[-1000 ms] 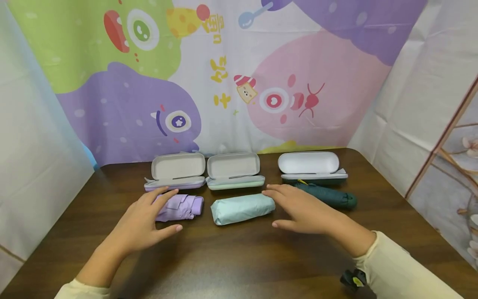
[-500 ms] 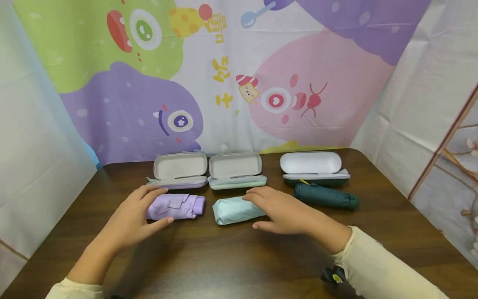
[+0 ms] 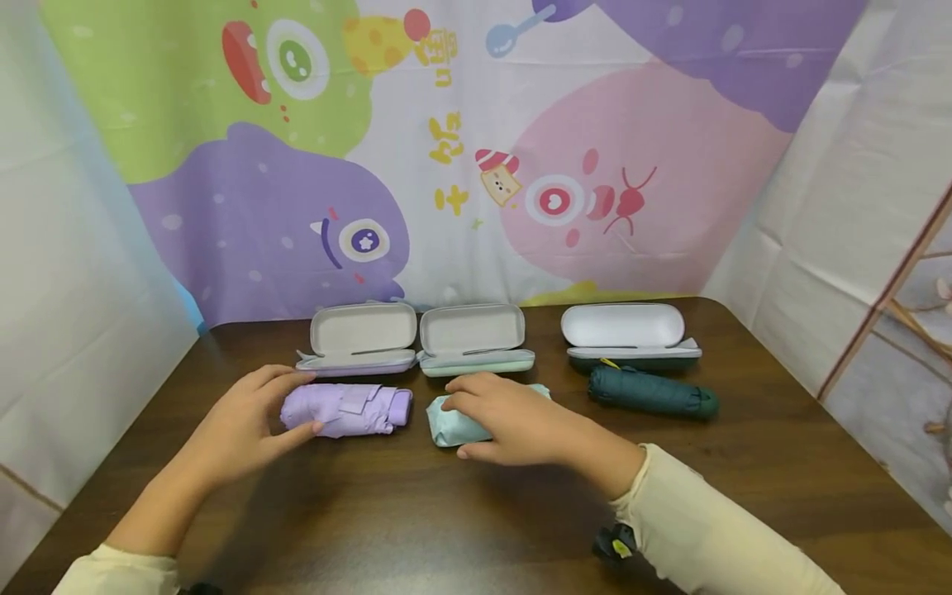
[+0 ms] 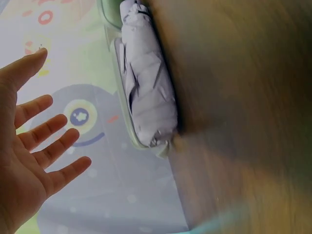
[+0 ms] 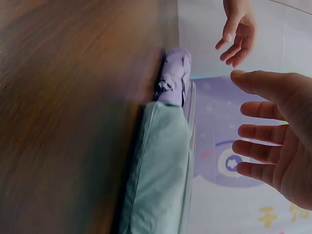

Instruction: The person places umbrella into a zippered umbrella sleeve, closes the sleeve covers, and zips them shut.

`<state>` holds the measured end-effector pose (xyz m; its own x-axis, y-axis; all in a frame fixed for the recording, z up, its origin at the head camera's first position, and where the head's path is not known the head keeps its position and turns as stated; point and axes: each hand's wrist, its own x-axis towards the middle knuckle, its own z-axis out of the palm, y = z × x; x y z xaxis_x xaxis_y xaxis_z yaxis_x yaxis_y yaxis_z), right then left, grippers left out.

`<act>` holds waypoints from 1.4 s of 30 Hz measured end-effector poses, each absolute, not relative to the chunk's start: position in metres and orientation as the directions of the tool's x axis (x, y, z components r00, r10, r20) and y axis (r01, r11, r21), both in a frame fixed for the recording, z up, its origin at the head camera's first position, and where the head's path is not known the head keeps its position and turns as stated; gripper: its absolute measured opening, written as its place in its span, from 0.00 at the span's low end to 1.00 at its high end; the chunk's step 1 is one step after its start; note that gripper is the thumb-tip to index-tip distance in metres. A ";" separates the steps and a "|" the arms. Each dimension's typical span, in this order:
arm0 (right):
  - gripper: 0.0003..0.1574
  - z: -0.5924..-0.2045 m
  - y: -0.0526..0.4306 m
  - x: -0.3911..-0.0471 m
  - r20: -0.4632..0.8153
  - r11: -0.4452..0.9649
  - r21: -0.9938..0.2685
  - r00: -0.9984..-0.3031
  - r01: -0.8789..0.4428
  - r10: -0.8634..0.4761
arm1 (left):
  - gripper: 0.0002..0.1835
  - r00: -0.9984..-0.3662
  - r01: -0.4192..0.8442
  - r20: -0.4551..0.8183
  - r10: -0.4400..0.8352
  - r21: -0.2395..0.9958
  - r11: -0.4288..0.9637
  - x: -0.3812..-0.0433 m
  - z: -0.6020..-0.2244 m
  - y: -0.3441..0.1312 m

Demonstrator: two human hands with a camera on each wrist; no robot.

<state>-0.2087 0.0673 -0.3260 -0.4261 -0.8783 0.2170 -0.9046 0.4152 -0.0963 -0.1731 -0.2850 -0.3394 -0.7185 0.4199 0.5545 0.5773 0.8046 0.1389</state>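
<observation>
Three folded umbrellas lie in a row on the table. My left hand (image 3: 240,426) is beside the left end of the lilac umbrella (image 3: 344,410), fingers spread and holding nothing; the left wrist view shows the hand (image 4: 29,151) apart from the umbrella (image 4: 148,83). Over the mint umbrella (image 3: 450,426) hovers my right hand (image 3: 516,420), hiding its middle in the head view. In the right wrist view, that hand (image 5: 287,141) has loosely extended fingers and a gap to the mint umbrella (image 5: 161,165). The dark green umbrella (image 3: 650,392) lies farther right, untouched.
Behind the umbrellas stand three hard cases with lids raised: a lilac one (image 3: 363,329), a mint one (image 3: 473,329) and a dark green one (image 3: 623,326). A cartoon-printed curtain (image 3: 446,264) hangs behind the brown table (image 3: 416,529).
Both hands have moved left: the left from over the lilac umbrella to its left end, the right from the mint umbrella's right end to over its middle. The umbrellas stay in place.
</observation>
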 end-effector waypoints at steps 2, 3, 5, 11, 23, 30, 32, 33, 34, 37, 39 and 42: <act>0.31 -0.327 0.061 -0.209 0.221 0.408 -0.107 -0.422 -0.906 -0.879 | 0.31 -0.729 0.571 0.547 0.412 0.154 0.807 -0.174 -0.339 -0.289; 0.31 -0.327 0.058 -0.210 0.221 0.409 -0.113 -0.424 -0.906 -0.878 | 0.30 -0.737 0.565 0.541 0.405 0.165 0.809 -0.174 -0.339 -0.291; 0.31 -0.328 0.052 -0.210 0.215 0.414 -0.118 -0.430 -0.903 -0.877 | 0.29 -0.756 0.551 0.527 0.389 0.192 0.812 -0.175 -0.339 -0.295; 0.30 -0.331 0.032 -0.212 0.197 0.430 -0.135 -0.449 -0.893 -0.871 | 0.25 -0.795 0.507 0.503 0.339 0.245 0.826 -0.181 -0.345 -0.306; 0.30 -0.341 -0.009 -0.217 0.158 0.532 -0.035 -0.530 -0.846 -0.833 | 0.23 -0.899 0.379 0.381 0.215 0.434 0.818 -0.209 -0.362 -0.319; 0.29 -0.352 -0.034 -0.225 0.163 0.648 -0.012 -0.641 -0.762 -0.750 | 0.24 -0.932 0.301 0.334 0.141 0.495 0.815 -0.231 -0.366 -0.327; 0.29 -0.356 -0.040 -0.227 0.172 0.675 -0.008 -0.666 -0.738 -0.726 | 0.23 -0.937 0.281 0.327 0.119 0.509 0.814 -0.239 -0.368 -0.330; 0.28 -0.358 -0.043 -0.227 0.172 0.686 -0.008 -0.677 -0.727 -0.716 | 0.23 -0.940 0.272 0.324 0.110 0.512 0.815 -0.243 -0.370 -0.331; 0.28 -0.359 -0.045 -0.228 0.171 0.696 -0.006 -0.687 -0.718 -0.707 | 0.23 -0.942 0.263 0.320 0.101 0.515 0.816 -0.247 -0.371 -0.332; 0.28 -0.364 -0.052 -0.229 0.163 0.721 -0.008 -0.713 -0.692 -0.682 | 0.22 -0.950 0.237 0.302 0.082 0.523 0.818 -0.257 -0.376 -0.336; 0.28 -0.366 -0.057 -0.230 0.154 0.737 -0.012 -0.729 -0.676 -0.667 | 0.21 -0.953 0.219 0.295 0.065 0.528 0.821 -0.264 -0.378 -0.338; 0.29 -0.369 -0.064 -0.233 0.143 0.754 -0.019 -0.749 -0.656 -0.647 | 0.21 -0.962 0.186 0.269 0.036 0.555 0.811 -0.273 -0.380 -0.341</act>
